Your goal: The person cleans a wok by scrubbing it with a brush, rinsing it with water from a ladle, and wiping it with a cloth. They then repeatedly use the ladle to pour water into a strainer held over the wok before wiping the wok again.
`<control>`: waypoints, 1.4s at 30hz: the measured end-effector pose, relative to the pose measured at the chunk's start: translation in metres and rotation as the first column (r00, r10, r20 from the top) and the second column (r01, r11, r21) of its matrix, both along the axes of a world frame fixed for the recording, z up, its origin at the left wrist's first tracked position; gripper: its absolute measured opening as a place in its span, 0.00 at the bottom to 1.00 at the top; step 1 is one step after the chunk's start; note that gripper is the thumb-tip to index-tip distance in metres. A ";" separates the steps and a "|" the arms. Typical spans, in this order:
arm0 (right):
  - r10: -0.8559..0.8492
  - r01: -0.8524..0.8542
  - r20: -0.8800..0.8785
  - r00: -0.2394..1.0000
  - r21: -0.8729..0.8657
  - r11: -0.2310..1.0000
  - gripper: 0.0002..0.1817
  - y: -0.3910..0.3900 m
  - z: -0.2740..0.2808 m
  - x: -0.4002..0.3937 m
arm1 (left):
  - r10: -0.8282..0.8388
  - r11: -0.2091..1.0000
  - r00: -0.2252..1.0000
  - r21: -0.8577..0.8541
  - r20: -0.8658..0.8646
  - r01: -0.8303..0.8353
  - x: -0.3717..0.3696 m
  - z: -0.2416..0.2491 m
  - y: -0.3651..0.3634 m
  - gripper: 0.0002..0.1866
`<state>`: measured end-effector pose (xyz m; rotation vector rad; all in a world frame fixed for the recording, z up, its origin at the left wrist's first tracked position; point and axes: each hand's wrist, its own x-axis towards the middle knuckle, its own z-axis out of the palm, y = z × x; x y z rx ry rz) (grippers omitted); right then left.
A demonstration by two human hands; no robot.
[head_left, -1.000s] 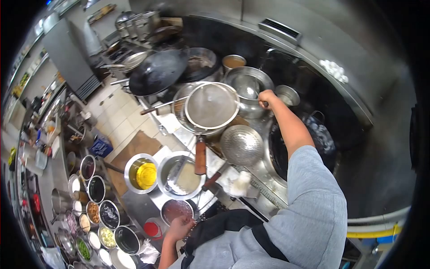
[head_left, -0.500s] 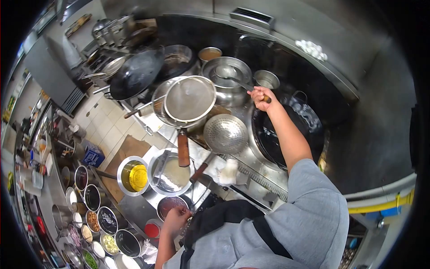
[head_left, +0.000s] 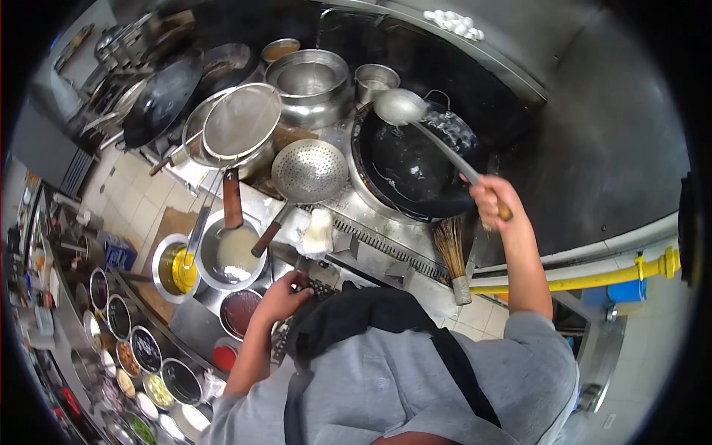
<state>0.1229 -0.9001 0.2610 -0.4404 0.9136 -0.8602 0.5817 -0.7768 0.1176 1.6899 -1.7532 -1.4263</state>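
Observation:
My right hand (head_left: 491, 204) is wrapped round the wooden-ended handle of a metal ladle (head_left: 400, 108). The ladle's bowl hangs over the far left part of a black wok (head_left: 415, 167) on the stove. Near my body, my left hand (head_left: 288, 298) has curled fingers beside the counter edge; whatever they hold, if anything, I cannot make out. Close to it are a bowl of dark red sauce (head_left: 241, 311) and a white cloth (head_left: 317, 231). A perforated skimmer (head_left: 309, 172) lies left of the wok.
A straw brush (head_left: 449, 248) stands at the stove's front edge. Behind the skimmer are a mesh strainer (head_left: 242, 122) and a large steel pot (head_left: 315, 111). Bowls of yellow oil (head_left: 178, 271) and pale liquid (head_left: 236, 256) stand at the left, with several ingredient containers beyond. A yellow pipe (head_left: 578, 280) runs at right.
The view has turned to the right. My right hand has brought the ladle from the steel pot to over the wok. The brush has come into view.

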 end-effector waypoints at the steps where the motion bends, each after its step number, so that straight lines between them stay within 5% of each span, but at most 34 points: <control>1: -0.051 0.054 -0.120 0.991 0.024 0.998 0.12 0.016 -0.008 -0.003 | 0.008 0.999 0.999 0.052 -0.031 -0.007 -0.005 -0.004 -0.002 0.29; 4: -0.130 0.086 -0.605 0.786 -0.101 0.991 0.07 0.058 -0.027 0.002 | 0.038 0.997 0.999 -0.061 -0.034 -0.040 -0.015 -0.003 -0.002 0.32; 7: -0.185 -0.183 -0.893 0.410 -0.280 0.942 0.28 0.083 -0.041 -0.004 | 0.075 0.995 0.997 -0.068 -0.012 -0.075 -0.011 0.003 -0.004 0.30; 11: -0.316 -0.085 -0.835 0.451 -0.393 0.915 0.32 0.070 -0.047 0.025 | 0.045 0.998 0.952 -0.020 -0.304 -0.053 0.010 0.047 -0.001 0.22; 12: -0.423 -0.052 -0.784 0.455 -0.497 0.866 0.35 0.064 -0.054 0.037 | 0.091 0.961 0.926 -0.212 -0.367 -0.178 0.017 0.065 0.000 0.20; 13: -0.329 0.035 -0.654 0.681 -0.420 0.907 0.36 0.058 -0.034 0.075 | 0.118 0.873 0.889 -0.381 -0.442 -0.305 0.024 0.083 0.000 0.18; 14: -0.102 -0.033 -0.413 0.905 -0.308 0.951 0.35 0.043 -0.043 0.081 | 0.223 0.724 0.919 -0.576 -0.324 -0.379 0.034 0.102 -0.003 0.18; 15: -0.089 -0.002 -0.302 0.949 -0.290 0.957 0.32 0.032 -0.048 0.109 | 0.353 0.534 0.909 -0.749 -0.223 -0.391 0.049 0.117 -0.009 0.17; 17: -0.123 0.022 -0.405 0.906 -0.245 0.969 0.23 0.013 -0.067 0.172 | 0.590 0.333 0.796 -0.858 -0.135 -0.392 0.081 0.127 -0.018 0.19; 19: -0.165 0.044 -0.434 0.886 -0.277 0.960 0.21 0.006 -0.110 0.232 | 0.737 0.238 0.659 -0.854 -0.151 -0.463 0.106 0.126 -0.022 0.23; 20: -0.168 0.023 -0.506 0.846 -0.281 0.959 0.20 0.008 -0.131 0.260 | 0.778 0.283 0.622 -0.834 -0.090 -0.474 0.122 0.115 -0.022 0.25; 21: -0.108 -0.017 -0.480 0.871 -0.250 0.968 0.32 0.007 -0.149 0.283 | 0.779 0.277 0.621 -0.838 -0.091 -0.469 0.133 0.105 -0.021 0.25; 24: -0.122 -0.162 -0.656 0.745 -0.355 0.921 0.36 0.000 -0.232 0.337 | 0.754 0.510 0.585 -0.294 -0.299 -0.808 0.157 0.076 -0.020 0.24; 25: -0.168 -0.214 -0.736 0.655 -0.394 0.894 0.37 -0.004 -0.260 0.352 | 0.739 0.575 0.539 -0.037 -0.404 -0.817 0.161 0.070 -0.020 0.24; 27: -0.257 -0.201 -0.757 0.601 -0.454 0.868 0.38 -0.002 -0.284 0.372 | 0.660 0.714 0.547 0.204 -0.515 -0.670 0.164 0.065 -0.022 0.23; 29: -0.353 -0.180 -0.773 0.527 -0.507 0.843 0.39 -0.004 -0.305 0.385 | 0.582 0.793 0.595 0.225 -0.554 -0.566 0.158 0.068 -0.025 0.23; 31: -0.051 -0.231 -0.799 0.599 -0.234 0.944 0.40 -0.003 -0.322 0.383 | 0.576 0.804 0.610 0.245 -0.544 -0.541 0.149 0.075 -0.030 0.22; 32: -0.076 -0.550 -0.944 0.321 -0.251 0.797 0.41 0.006 -0.250 0.379 | 0.517 0.849 0.671 0.220 -0.531 -0.480 0.146 0.076 -0.032 0.23; 33: -0.294 -0.569 -0.915 0.275 -0.401 0.718 0.42 0.013 -0.251 0.380 | 0.451 0.890 0.729 0.191 -0.515 -0.415 0.142 0.080 -0.034 0.24; 35: -0.108 -0.361 -0.655 0.748 -0.537 0.762 0.31 0.024 -0.182 0.383 | 0.311 0.950 0.814 0.183 -0.491 -0.253 0.123 0.099 -0.035 0.29; 36: 0.171 -0.247 -0.296 0.940 -0.241 0.939 0.30 0.026 -0.138 0.378 | 0.176 0.980 0.873 0.161 -0.454 -0.114 0.116 0.099 -0.036 0.29; 37: 0.237 -0.261 0.210 0.948 0.093 0.961 0.29 0.025 -0.099 0.373 | 0.030 0.990 0.911 0.139 -0.410 0.030 0.109 0.100 -0.037 0.29; 39: 0.203 -0.314 0.437 0.876 0.198 0.928 0.24 0.013 -0.055 0.362 | -0.178 0.942 0.849 0.163 -0.498 0.293 0.094 0.114 -0.038 0.24; 42: 0.108 -0.143 0.298 0.948 0.099 0.985 0.07 -0.014 -0.069 0.324 | -0.299 0.923 0.818 0.071 -0.491 0.379 0.070 0.112 -0.040 0.18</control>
